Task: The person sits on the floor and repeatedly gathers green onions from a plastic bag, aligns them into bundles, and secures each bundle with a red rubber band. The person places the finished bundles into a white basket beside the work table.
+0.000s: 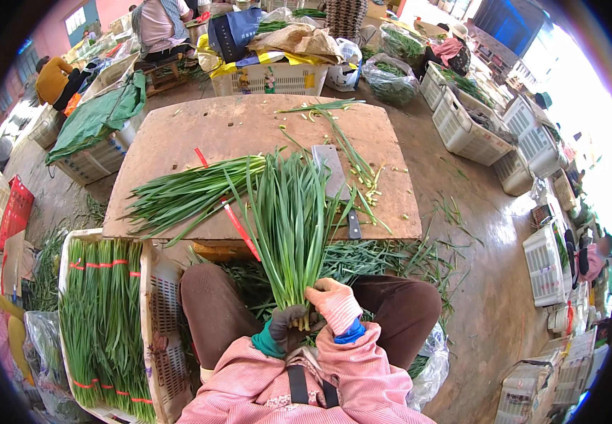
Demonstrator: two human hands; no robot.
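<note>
A fan-shaped bunch of garlic chives (292,228) stands over my lap, leaves pointing away and resting across the board's near edge. My left hand (289,322), in a dark grey glove, grips it around the pale stem ends. At the right side of those stems, my right hand (335,303), partly covered by a striped pink-and-white glove or cuff, has its fingers closed on them. A second pile of garlic chives (194,191) lies to the left on the wooden board (178,127). Right of the held bunch is a cleaver (332,172), its black handle toward me.
Red strips (241,229) lie by the chives. Loose stalks and trimmings (372,193) litter the board's right side. Left of my knee stands a white plastic crate (146,297) of tied chive bundles (104,318). Cut leaves (359,259) cover the floor below. Other crates (470,130) and seated people surround the board.
</note>
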